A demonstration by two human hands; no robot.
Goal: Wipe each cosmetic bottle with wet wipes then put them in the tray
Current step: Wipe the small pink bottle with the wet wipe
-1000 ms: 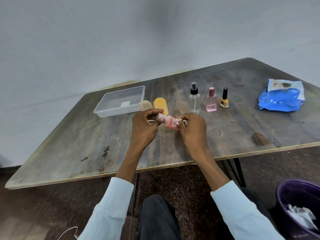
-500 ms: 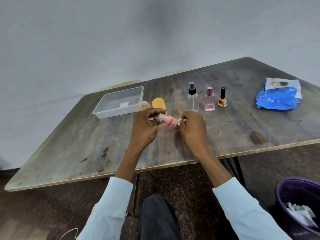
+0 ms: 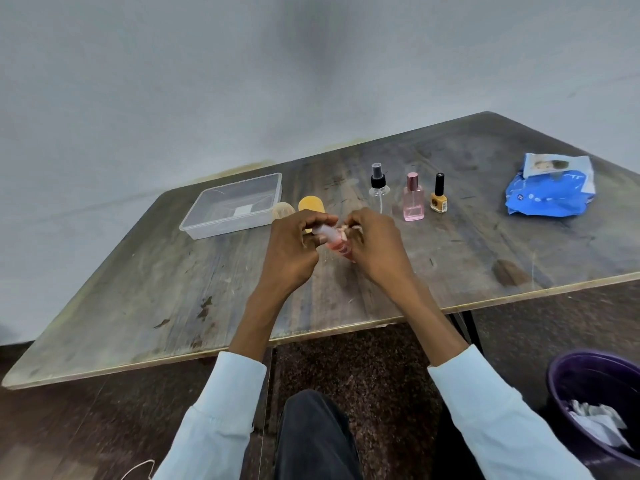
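Two hands meet above the middle of the worn grey wooden counter (image 3: 138, 289). The left hand (image 3: 292, 252) grips a small pink plastic bottle (image 3: 334, 241) by its pale cap end, and the right hand (image 3: 375, 245) pinches a crumpled white wet wipe (image 3: 343, 231) against the bottle. Compared with a second ago, the bottle is tilted more steeply, its base pointing down toward the near edge, and the hands sit closer together.

One clear plastic rectangular tray (image 3: 230, 206) rests near the far left corner. Just beside its right side are two rounded items, one pale beige (image 3: 282, 209) and one orange (image 3: 311, 205), both partly hidden by the left hand. Three bottles stand in a row toward the far edge: a clear spray bottle with a black top (image 3: 378, 189), a square pink perfume bottle (image 3: 413, 199) and a small yellow nail polish bottle with a black cap (image 3: 438, 195). One blue wet wipe pack (image 3: 550, 192) lies near the right edge. On the floor stands one purple bin (image 3: 595, 389) holding white wipes.
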